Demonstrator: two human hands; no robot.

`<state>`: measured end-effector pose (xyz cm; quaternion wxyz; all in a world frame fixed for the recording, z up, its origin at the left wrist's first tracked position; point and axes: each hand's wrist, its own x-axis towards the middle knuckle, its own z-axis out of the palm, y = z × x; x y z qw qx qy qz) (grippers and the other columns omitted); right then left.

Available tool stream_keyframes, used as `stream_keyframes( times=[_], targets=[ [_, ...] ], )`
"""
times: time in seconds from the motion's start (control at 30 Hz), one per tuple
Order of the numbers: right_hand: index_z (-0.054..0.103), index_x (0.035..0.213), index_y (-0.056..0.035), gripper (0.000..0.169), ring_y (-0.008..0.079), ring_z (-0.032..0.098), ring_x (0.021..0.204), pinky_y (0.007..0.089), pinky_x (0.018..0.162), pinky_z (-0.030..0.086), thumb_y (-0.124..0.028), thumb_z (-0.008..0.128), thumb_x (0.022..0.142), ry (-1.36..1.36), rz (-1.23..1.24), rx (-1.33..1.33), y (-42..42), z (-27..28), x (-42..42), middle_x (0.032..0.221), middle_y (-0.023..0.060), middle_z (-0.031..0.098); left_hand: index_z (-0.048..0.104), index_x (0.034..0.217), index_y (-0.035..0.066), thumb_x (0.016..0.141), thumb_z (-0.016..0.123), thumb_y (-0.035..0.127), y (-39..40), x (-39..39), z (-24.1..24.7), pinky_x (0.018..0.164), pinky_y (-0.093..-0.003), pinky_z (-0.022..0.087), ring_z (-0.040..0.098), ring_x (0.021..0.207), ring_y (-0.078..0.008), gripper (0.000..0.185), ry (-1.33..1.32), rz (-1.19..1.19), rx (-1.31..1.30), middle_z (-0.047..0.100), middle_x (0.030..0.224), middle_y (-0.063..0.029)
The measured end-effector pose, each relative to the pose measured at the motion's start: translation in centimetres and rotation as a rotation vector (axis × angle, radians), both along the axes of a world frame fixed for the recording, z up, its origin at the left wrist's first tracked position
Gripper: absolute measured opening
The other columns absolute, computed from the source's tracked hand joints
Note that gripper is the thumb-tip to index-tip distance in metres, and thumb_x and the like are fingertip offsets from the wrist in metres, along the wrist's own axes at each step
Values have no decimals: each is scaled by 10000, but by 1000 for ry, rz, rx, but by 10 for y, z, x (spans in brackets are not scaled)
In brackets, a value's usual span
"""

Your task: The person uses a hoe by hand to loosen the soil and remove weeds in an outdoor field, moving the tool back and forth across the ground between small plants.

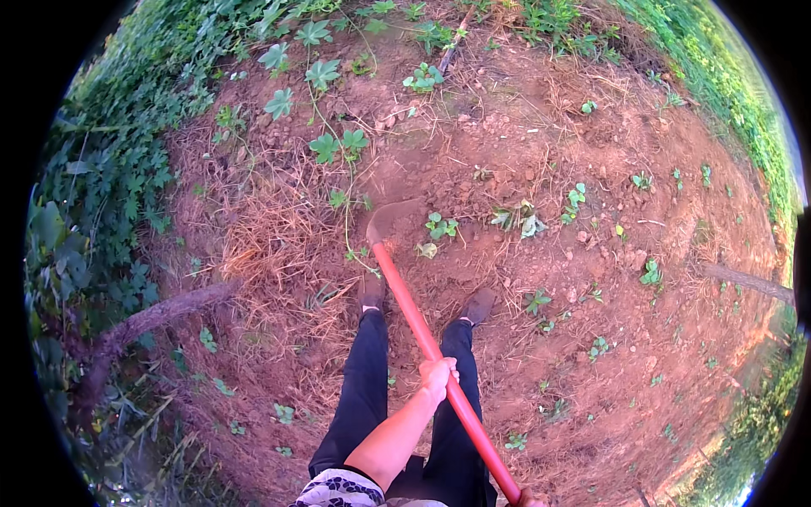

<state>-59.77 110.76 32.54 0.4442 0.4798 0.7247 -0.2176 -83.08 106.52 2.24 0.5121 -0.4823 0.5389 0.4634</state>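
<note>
My left hand (438, 376) is closed around the middle of the red handle (415, 317) of a long tool, in front of my legs. My right hand (529, 499) grips the same handle near its rear end, at the bottom edge of the view, partly cut off. At the far end a curved metal blade (394, 215), which looks like a hoe's or a sickle-shaped one, rests at the reddish soil, its edge hard to make out. A small leafy plant (441, 226) grows just right of the blade, with a pale leaf (427, 251) on the soil below it.
A green vine (347, 190) trails down to the left of the blade. Dry straw (272, 234) lies left of my shoes (478, 305). Thin tree trunks or branches stand at left (171, 310) and right (747, 282). Dense foliage (127, 146) borders the left side; small seedlings dot the soil.
</note>
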Motion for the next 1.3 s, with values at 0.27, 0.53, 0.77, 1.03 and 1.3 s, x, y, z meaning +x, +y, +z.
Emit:
stream_keyframes(
  times=[0.27, 0.53, 0.77, 1.03, 1.3],
  targets=[
    [546, 1082, -84, 365, 413, 604, 538, 547, 495, 467, -331, 523, 815, -245, 13, -66, 6, 51, 2, 590, 199, 607, 532, 705, 44, 785, 630, 7, -22, 52, 21, 471, -331, 462, 519, 493, -173, 132, -216, 100, 85, 503, 608, -38],
    [499, 1184, -72, 495, 408, 588, 513, 524, 464, 454, -365, 584, 795, -103, 73, -13, -3, 37, 22, 565, 190, 593, 508, 684, 61, 784, 628, 10, 4, -3, 50, 482, -309, 459, 519, 500, -162, 165, -88, 134, 167, 503, 599, -30],
    [503, 1193, -148, 498, 402, 587, 515, 501, 440, 444, -401, 650, 789, 24, 71, -52, -7, -9, -39, 580, 173, 600, 484, 770, 30, 755, 628, 4, 17, -179, 81, 429, -286, 447, 516, 468, -149, 147, 364, 103, 166, 499, 592, -33],
    [665, 950, -103, 239, 334, 640, 627, 411, 553, 495, -252, 668, 763, 323, -165, -3, -12, -74, -59, 673, 170, 640, 450, 982, 8, 769, 636, 19, 14, -345, 167, 485, -257, 476, 539, 543, -126, 282, 844, 154, 336, 526, 706, -37],
    [574, 891, -60, 257, 414, 630, 690, 474, 695, 502, -241, 668, 735, 562, -138, -66, 20, -106, -292, 693, 218, 636, 377, 957, 52, 766, 613, -37, 30, -363, 172, 395, -272, 447, 504, 443, -140, 316, 1002, 71, 267, 490, 663, -41]
  ],
)
